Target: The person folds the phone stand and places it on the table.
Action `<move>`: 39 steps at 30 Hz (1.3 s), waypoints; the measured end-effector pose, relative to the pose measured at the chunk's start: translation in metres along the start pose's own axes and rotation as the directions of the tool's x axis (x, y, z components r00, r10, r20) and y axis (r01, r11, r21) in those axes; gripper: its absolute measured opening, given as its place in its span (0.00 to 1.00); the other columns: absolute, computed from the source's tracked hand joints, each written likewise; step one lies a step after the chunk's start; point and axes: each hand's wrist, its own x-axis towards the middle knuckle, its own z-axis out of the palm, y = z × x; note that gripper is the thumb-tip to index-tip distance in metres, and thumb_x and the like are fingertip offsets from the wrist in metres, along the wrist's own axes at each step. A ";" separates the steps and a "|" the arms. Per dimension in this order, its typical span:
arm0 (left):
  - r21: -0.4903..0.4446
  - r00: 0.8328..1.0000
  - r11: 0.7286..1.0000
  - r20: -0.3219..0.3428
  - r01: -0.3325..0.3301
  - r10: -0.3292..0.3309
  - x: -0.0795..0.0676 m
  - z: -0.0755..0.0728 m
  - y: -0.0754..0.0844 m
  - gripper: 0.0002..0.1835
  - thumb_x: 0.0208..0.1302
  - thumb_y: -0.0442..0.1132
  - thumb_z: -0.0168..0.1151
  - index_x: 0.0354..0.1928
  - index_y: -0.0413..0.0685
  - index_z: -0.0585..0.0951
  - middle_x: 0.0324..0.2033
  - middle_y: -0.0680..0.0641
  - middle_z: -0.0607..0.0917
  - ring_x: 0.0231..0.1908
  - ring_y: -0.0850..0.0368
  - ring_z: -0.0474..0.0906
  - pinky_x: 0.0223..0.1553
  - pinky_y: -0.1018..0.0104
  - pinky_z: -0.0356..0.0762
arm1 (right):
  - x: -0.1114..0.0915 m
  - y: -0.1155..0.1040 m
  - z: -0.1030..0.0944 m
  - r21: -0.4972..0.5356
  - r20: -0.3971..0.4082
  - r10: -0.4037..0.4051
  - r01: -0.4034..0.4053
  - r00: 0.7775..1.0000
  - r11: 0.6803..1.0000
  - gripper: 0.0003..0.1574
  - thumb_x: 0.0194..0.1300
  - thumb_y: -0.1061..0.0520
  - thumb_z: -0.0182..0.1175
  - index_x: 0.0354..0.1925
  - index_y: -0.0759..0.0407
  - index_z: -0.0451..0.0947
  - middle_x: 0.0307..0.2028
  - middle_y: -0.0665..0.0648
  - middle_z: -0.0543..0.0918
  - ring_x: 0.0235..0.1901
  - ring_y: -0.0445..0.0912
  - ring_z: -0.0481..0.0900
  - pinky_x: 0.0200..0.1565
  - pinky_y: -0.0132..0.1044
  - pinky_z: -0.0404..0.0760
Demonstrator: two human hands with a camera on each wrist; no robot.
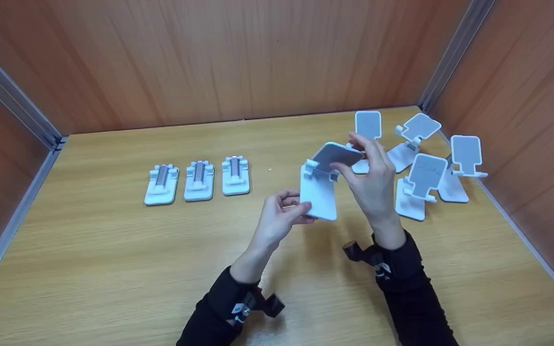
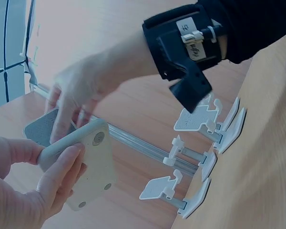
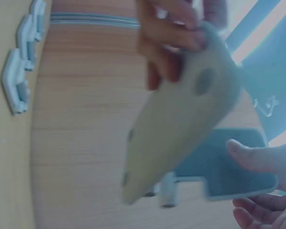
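tabletop: light brown wood grain, dark sleeves reaching over it.
left hand: pinches the held stand by the lower left of its base, thumb in front.
right hand: pinches the tilted upper plate between thumb and fingers.
place: up off the tabletop, between both hands, right of the middle.
handling: probably light, stiff plastic; smooth faces might slip a little, and the joint seems the easiest part to strain, so base edge and plate rim look like the best holds.
looks: white, rounded corners, grey face on the plate, small lugs near the joint, dark round feet under the base.
folded stands: three, lying flat in a row on the left.
open stands: four, raised, grouped at the right.
back wall: reddish wood panelling.
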 end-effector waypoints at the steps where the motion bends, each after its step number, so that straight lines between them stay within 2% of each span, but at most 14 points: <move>1: 0.005 1.000 1.000 0.000 -0.002 0.002 0.000 0.000 0.000 0.16 0.55 0.22 0.54 0.45 0.20 0.68 0.30 0.37 0.79 0.27 0.52 0.80 0.32 0.62 0.81 | 0.001 -0.003 -0.002 -0.009 -0.006 -0.014 0.014 1.000 1.000 0.27 0.46 0.61 0.68 0.47 0.66 0.74 0.40 0.59 0.77 0.42 0.48 0.74 0.42 0.37 0.75; 7: 0.020 1.000 1.000 -0.017 0.000 0.001 0.001 0.000 0.000 0.16 0.54 0.22 0.55 0.46 0.21 0.68 0.29 0.38 0.79 0.27 0.53 0.80 0.31 0.62 0.81 | 0.004 -0.011 0.001 -0.060 -0.060 -0.068 0.064 0.996 0.996 0.13 0.46 0.68 0.66 0.35 0.66 0.80 0.33 0.58 0.76 0.36 0.49 0.73 0.36 0.34 0.74; 16: 0.054 0.997 0.998 -0.075 0.015 -0.010 0.004 -0.003 -0.002 0.17 0.53 0.21 0.55 0.46 0.22 0.67 0.29 0.38 0.78 0.27 0.54 0.79 0.31 0.63 0.81 | -0.002 -0.011 0.011 -0.067 -0.136 -0.137 0.129 0.981 0.989 0.09 0.44 0.69 0.67 0.28 0.68 0.79 0.26 0.58 0.72 0.30 0.48 0.72 0.32 0.28 0.74; 19: 0.048 0.995 0.999 -0.098 0.016 -0.012 0.005 -0.005 -0.001 0.17 0.53 0.21 0.55 0.46 0.22 0.67 0.31 0.37 0.77 0.28 0.54 0.79 0.31 0.63 0.81 | -0.006 -0.012 0.017 -0.057 -0.136 -0.172 0.165 0.976 0.985 0.08 0.44 0.71 0.67 0.26 0.68 0.78 0.24 0.57 0.71 0.28 0.48 0.70 0.31 0.27 0.73; 24: 0.027 0.992 1.000 -0.127 -0.002 0.006 0.006 -0.007 0.000 0.17 0.54 0.21 0.54 0.46 0.21 0.66 0.31 0.37 0.76 0.26 0.55 0.79 0.32 0.64 0.81 | -0.017 -0.013 0.029 -0.061 -0.113 -0.225 0.220 0.968 0.974 0.10 0.42 0.75 0.65 0.24 0.67 0.76 0.21 0.57 0.67 0.24 0.48 0.64 0.25 0.31 0.63; 30: 0.026 0.990 0.999 -0.136 -0.044 0.047 0.006 -0.010 0.000 0.16 0.53 0.20 0.53 0.45 0.21 0.66 0.29 0.39 0.76 0.26 0.56 0.79 0.32 0.63 0.81 | -0.028 -0.015 0.038 -0.097 -0.116 -0.279 0.269 0.953 0.958 0.11 0.41 0.78 0.62 0.22 0.66 0.75 0.19 0.56 0.64 0.21 0.47 0.62 0.20 0.30 0.61; 34: 0.012 0.989 0.999 -0.141 -0.035 0.037 0.006 -0.012 0.003 0.15 0.54 0.20 0.53 0.44 0.22 0.66 0.28 0.40 0.77 0.27 0.55 0.79 0.32 0.63 0.81 | -0.033 -0.016 0.042 -0.135 -0.100 -0.317 0.302 0.943 0.944 0.12 0.40 0.77 0.63 0.21 0.66 0.73 0.19 0.56 0.63 0.20 0.46 0.60 0.17 0.32 0.60; 37: -0.011 0.990 1.000 -0.144 -0.017 0.015 0.006 -0.013 0.005 0.15 0.54 0.20 0.52 0.44 0.22 0.66 0.27 0.41 0.76 0.28 0.54 0.79 0.32 0.63 0.81 | -0.036 -0.017 0.042 -0.143 -0.069 -0.317 0.305 0.946 0.941 0.11 0.41 0.76 0.63 0.22 0.66 0.73 0.20 0.56 0.63 0.21 0.46 0.60 0.18 0.32 0.61; 39: -0.017 0.990 1.000 -0.138 -0.015 0.012 0.007 -0.014 0.005 0.15 0.54 0.20 0.52 0.45 0.22 0.66 0.28 0.41 0.77 0.29 0.54 0.80 0.32 0.63 0.81 | -0.036 -0.019 0.039 -0.104 -0.043 -0.289 0.283 0.956 0.953 0.09 0.43 0.74 0.64 0.24 0.66 0.75 0.20 0.56 0.64 0.22 0.46 0.62 0.20 0.31 0.64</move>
